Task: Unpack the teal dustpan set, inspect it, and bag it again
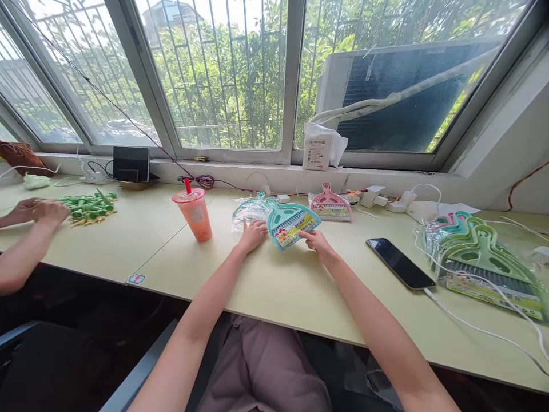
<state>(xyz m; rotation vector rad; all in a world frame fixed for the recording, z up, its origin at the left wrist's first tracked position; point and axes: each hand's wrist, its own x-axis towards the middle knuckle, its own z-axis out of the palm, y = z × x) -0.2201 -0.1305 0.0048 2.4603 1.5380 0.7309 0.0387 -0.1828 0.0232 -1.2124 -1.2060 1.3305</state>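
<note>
- Broadly, the upper half of the frame is filled by the window (223, 74).
- Below it, the frame is crossed from side to side by the bench (274, 286).
- At the right edge, green dustpan sets (484, 257) in clear wrap are piled and crossed by a white cable (476, 279).
- At the centre, the teal dustpan set (291, 223) is held tilted by the right hand (316, 241), its labelled lower edge pinched between thumb and fingers.
- Just left of it, a wrapped teal set (250, 210) is partly covered by the left hand (254, 233); whether anything is gripped by its bent fingers cannot be told.
- Right of centre, a phone (401, 263) is laid flat.
- Left of centre, a red-topped cup (195, 214) is stood upright.
- Behind the centre, a pink set (330, 205) is placed near the sill.
- At far left, green pods (88, 206) are handled by another person.
</note>
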